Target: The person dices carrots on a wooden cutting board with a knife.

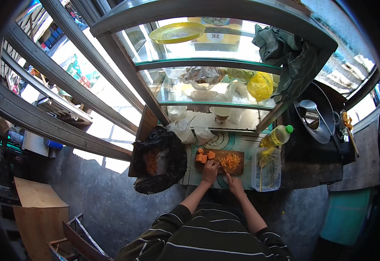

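"So where's the knife [224, 170]?"

"Clamped in my right hand [235, 185], its thin blade slanting forward and left, towards my left hand [210, 171]."

"And those left fingers?"

"Bunched together; I can't tell what they pinch. Just ahead-left sit blocky carrot chunks [202, 158]; to their right, rough diced carrot [230, 161], all on brown board [238, 171]."
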`<act>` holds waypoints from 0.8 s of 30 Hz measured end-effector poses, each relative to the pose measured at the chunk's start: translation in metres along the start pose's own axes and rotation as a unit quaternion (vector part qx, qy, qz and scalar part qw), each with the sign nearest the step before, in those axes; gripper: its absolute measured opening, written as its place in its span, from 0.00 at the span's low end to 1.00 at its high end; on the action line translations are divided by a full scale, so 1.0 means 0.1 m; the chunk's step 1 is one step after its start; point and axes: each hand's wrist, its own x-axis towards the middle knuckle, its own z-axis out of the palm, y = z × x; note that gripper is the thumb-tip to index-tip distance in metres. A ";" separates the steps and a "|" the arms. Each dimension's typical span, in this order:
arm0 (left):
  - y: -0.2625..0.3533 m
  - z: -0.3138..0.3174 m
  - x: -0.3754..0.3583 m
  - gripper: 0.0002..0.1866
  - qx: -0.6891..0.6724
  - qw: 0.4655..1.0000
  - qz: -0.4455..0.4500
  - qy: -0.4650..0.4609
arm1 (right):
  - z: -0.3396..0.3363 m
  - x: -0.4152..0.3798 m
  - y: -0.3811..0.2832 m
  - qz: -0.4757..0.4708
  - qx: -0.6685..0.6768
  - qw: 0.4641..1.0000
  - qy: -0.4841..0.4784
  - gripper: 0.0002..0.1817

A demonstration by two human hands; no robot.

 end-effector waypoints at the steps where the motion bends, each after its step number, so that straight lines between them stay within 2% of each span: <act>1: 0.00 0.00 0.01 0.08 -0.002 1.000 0.003 0.004 | -0.03 -0.01 0.01 0.000 -0.001 1.000 0.002 0.37; 3: -0.01 0.01 -0.01 0.08 -0.007 1.000 0.005 0.004 | -0.07 -0.08 0.06 0.031 0.024 0.999 -0.034 0.37; 7: -0.03 0.02 -0.01 0.08 -0.002 1.000 -0.008 -0.018 | 0.00 -0.07 0.01 0.057 -0.011 0.998 -0.001 0.38; 10: -0.02 0.04 -0.01 0.08 -0.014 0.999 -0.019 -0.025 | -0.01 -0.02 -0.09 0.038 0.004 0.999 0.024 0.38; 12: -0.03 0.04 0.00 0.08 -0.014 1.000 -0.015 -0.005 | -0.02 0.02 -0.10 0.029 0.051 0.998 -0.010 0.39; 16: -0.03 0.04 0.01 0.07 -0.009 1.000 -0.027 -0.013 | 0.02 0.03 -0.04 0.025 0.063 0.998 -0.014 0.39; 19: -0.03 0.04 0.02 0.06 -0.001 1.000 -0.020 -0.007 | 0.11 0.06 0.06 0.005 0.076 0.997 0.033 0.41; 24: -0.03 0.04 0.02 0.06 0.012 1.000 -0.009 0.010 | 0.17 0.05 0.19 0.023 0.143 0.989 0.003 0.36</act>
